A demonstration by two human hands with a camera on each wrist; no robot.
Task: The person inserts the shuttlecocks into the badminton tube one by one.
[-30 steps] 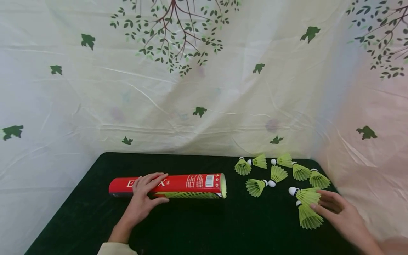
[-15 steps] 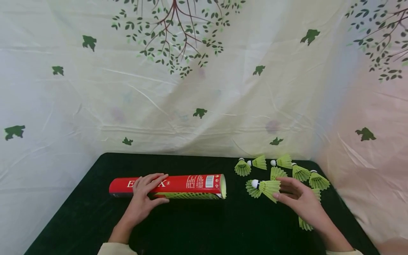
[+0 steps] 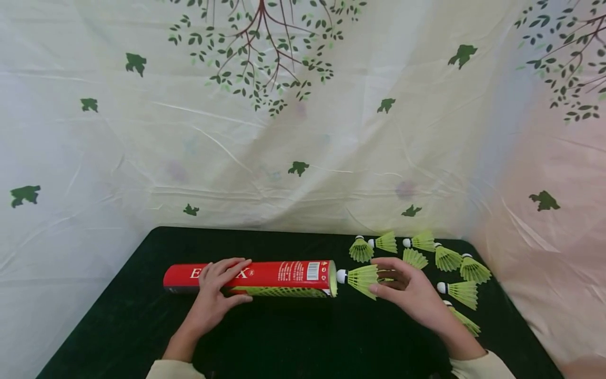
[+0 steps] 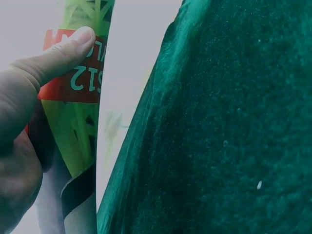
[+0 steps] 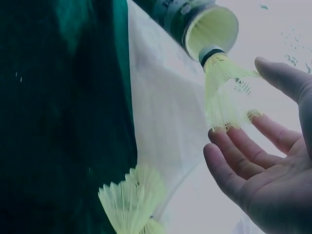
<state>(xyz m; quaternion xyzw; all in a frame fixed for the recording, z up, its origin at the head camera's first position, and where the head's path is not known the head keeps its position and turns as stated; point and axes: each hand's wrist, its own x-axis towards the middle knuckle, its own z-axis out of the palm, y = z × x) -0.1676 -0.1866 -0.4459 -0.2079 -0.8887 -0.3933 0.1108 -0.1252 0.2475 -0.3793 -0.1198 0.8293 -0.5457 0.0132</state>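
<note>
A red shuttlecock tube [image 3: 284,271] lies on its side on the dark green table, its round mouth facing right. My left hand [image 3: 218,289] grips the tube around its middle; in the left wrist view the thumb [image 4: 68,53] presses on its red band. My right hand [image 3: 412,295] pinches a yellow-green shuttlecock [image 3: 361,279] by the skirt's rim, with thumb and fingertips. The white cork points left, right at the tube's mouth. In the right wrist view the cork [image 5: 210,50] overlaps the lower lip of the opening [image 5: 214,31], and the inside looks pale.
More shuttlecocks lie on the right of the dark green cloth [image 3: 284,337]: a pair [image 3: 362,250] at the back, several [image 3: 447,257] toward the back right corner, and two [image 3: 461,293] beyond my right wrist. A pale printed curtain [image 3: 236,158] hangs behind and beside the table.
My right hand has lifted the shuttlecock from the right side and carried it left to the tube's mouth. The left hand and the tube have stayed in place.
</note>
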